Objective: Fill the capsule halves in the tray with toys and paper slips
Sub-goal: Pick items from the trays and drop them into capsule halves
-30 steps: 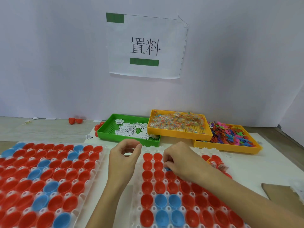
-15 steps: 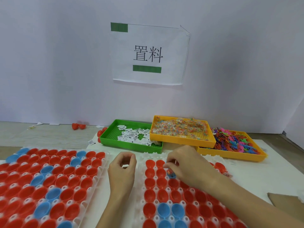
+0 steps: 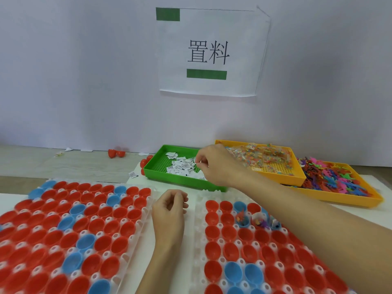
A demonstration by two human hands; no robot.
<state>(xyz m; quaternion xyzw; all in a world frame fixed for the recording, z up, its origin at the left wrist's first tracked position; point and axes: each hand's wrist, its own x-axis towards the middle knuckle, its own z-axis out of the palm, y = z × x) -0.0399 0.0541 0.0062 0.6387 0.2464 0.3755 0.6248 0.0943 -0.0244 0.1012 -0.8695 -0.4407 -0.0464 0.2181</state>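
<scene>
Two hands are working here, and the right hand (image 3: 214,166) is the one reaching: it is hovering over the near right part of the green tray (image 3: 157,161), fingers curled down and fingertips pinching together at the heap of paper slips (image 3: 180,166), though whether a slip is already caught between them is too small to tell. The left hand (image 3: 169,211) is resting on the white strip between the two capsule trays, fingers loosely curled and holding nothing that shows. Outward from the reaching hand, the right capsule tray (image 3: 199,240) is lying nearer the person, just below the forearm, so the slip's way is back toward the body. A few filled capsule halves (image 3: 257,221) are sitting in its second row, beside empty red ones. Bagged toys (image 3: 261,155) are filling the yellow tray to the right, well within the right hand's reach.
</scene>
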